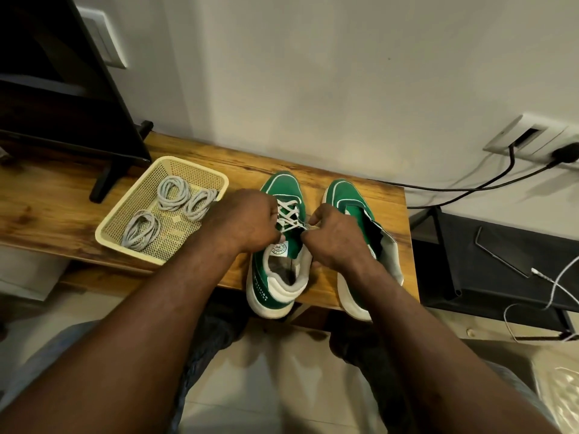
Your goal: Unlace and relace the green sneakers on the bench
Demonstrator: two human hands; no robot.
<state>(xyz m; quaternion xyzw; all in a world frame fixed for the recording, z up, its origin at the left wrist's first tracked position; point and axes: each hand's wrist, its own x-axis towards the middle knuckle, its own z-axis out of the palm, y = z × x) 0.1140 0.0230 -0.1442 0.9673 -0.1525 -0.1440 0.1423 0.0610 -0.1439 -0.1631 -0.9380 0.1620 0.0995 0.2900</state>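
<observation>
Green canvas over thick white rubber soles, the left sneaker and the right sneaker stand side by side at the right end of the grained wooden tabletop, toes toward the far edge and heels overhanging the near edge. Above the left one, the left hand and the right hand each have their grip pinched on the flat white woven lace crisscrossed through its eyelets. Nearer the middle sits a cream perforated plastic basket holding three coils of grey cord, below a plain white wall.
</observation>
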